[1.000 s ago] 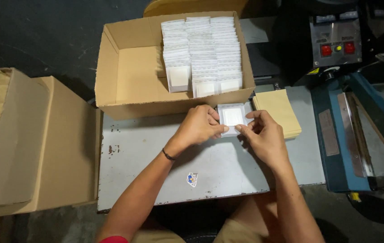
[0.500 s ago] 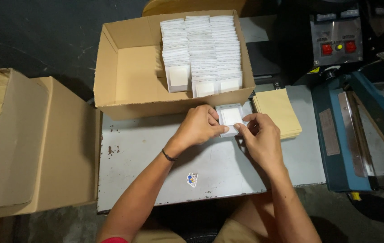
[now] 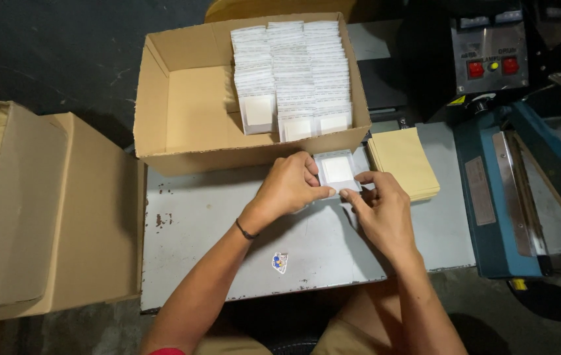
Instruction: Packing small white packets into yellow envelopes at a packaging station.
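A small square clear packet with a white insert [image 3: 337, 171] lies on the grey metal table [image 3: 214, 230], just in front of the open cardboard box [image 3: 182, 112]. My left hand [image 3: 289, 187] pins the packet's left edge with thumb and fingers. My right hand [image 3: 379, 210] pinches its lower right corner. Inside the box stand several rows of the same white packets [image 3: 293, 72], packed against its right side.
A stack of tan square sheets [image 3: 404, 161] lies right of the packet. A blue heat sealer [image 3: 510, 190] with a red-buttoned control unit [image 3: 490, 62] stands at the right. A large cardboard box [image 3: 44, 204] sits to the left. A small sticker [image 3: 280, 262] marks the table.
Both hands stay on the packet; the right hand's fingers have shifted slightly along its lower right edge. Nothing else has moved.
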